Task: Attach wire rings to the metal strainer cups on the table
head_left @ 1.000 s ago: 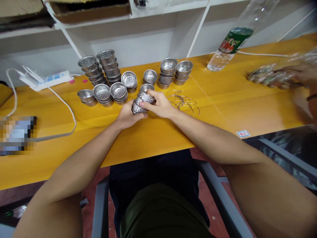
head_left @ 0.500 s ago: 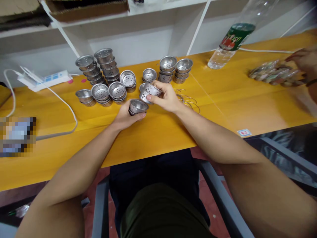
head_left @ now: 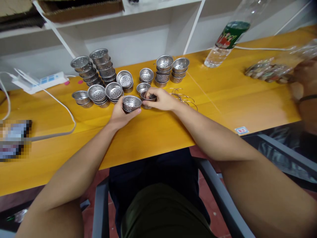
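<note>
My left hand (head_left: 120, 113) is closed round a short stack of perforated metal cups (head_left: 132, 103) near the middle of the desk. Just to its right, my right hand (head_left: 160, 99) pinches the rim of another perforated metal cup (head_left: 148, 96), which stands upright low over the desk or on it; I cannot tell which. Behind that cup is one more metal cup (head_left: 143, 88), partly covered. Several stacks of such cups (head_left: 101, 62) stand at the back left, with lower stacks (head_left: 96, 93) in front of them. More stacks (head_left: 164, 67) stand behind my right hand.
Thin metal rings (head_left: 183, 98) lie right of my right wrist. A water bottle (head_left: 218, 54) stands farther back. At the right, another person's hand (head_left: 307, 74) is by plastic-wrapped items (head_left: 269, 71). A power strip (head_left: 42, 81), cable and blurred phone-like object (head_left: 15, 140) are at the left.
My right hand has lowered its cup from a tilted hold to upright. My left hand has shifted slightly left with its stack. The other person's hand has moved at the right.
</note>
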A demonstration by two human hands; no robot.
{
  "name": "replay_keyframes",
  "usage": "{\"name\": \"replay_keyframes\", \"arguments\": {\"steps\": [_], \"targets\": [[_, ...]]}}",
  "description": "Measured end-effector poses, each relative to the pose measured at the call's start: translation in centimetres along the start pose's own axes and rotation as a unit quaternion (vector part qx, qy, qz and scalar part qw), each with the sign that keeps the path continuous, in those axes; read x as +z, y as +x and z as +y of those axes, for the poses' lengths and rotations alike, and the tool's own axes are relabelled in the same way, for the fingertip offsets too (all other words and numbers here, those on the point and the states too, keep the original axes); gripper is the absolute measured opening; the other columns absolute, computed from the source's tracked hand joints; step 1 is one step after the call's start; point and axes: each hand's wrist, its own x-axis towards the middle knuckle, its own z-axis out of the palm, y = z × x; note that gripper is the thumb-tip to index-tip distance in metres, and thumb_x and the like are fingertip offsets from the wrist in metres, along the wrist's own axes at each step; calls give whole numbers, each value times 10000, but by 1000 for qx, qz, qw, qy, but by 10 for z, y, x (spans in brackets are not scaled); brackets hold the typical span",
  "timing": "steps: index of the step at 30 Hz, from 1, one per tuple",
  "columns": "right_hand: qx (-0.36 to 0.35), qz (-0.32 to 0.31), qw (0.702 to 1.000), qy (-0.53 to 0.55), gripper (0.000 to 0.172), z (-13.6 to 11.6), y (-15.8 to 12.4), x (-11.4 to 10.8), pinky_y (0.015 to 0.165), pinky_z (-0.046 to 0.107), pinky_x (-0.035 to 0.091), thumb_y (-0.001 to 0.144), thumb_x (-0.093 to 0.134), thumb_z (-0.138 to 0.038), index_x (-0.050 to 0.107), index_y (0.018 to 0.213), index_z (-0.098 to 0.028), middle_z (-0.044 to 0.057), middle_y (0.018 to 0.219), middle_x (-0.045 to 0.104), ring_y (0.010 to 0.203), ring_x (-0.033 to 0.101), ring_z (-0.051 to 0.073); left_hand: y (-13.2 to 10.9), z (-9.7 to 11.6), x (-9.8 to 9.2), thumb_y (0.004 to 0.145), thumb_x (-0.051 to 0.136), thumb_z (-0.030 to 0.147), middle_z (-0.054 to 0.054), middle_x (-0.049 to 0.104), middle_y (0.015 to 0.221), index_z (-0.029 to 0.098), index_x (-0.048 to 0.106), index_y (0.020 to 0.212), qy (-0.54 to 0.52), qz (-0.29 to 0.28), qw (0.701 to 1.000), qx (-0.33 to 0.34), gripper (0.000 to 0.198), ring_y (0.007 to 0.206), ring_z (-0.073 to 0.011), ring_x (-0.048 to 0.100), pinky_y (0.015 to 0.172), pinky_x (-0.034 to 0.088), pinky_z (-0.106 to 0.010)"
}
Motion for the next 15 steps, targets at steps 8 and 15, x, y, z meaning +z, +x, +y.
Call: {"name": "replay_keyframes", "arguments": {"steps": [8, 15], "targets": [[0, 24, 999, -25, 393, 18, 7, 8, 1060, 525, 603, 1047, 954, -616, 739, 991, -292, 105, 1156, 826, 1088, 756, 334, 0, -1, -1, 797, 1166, 618, -103, 884, 1322, 258, 762, 1349, 12, -6, 1000, 8, 774, 1264, -382, 863, 1172, 741, -545], [32, 39, 995, -86, 285, 25, 10, 7, 1176, 592, 654, 1092, 883, -533, 754, 1057, -282, 140, 1271, 859, 1224, 807, 382, 5, -24, 0, 845, 1145, 780, -170, 847, 1546, 237, 721, 1532, 24, 7, 998, 57, 973, 1466, -431, 857, 1350, 718, -624]]}}
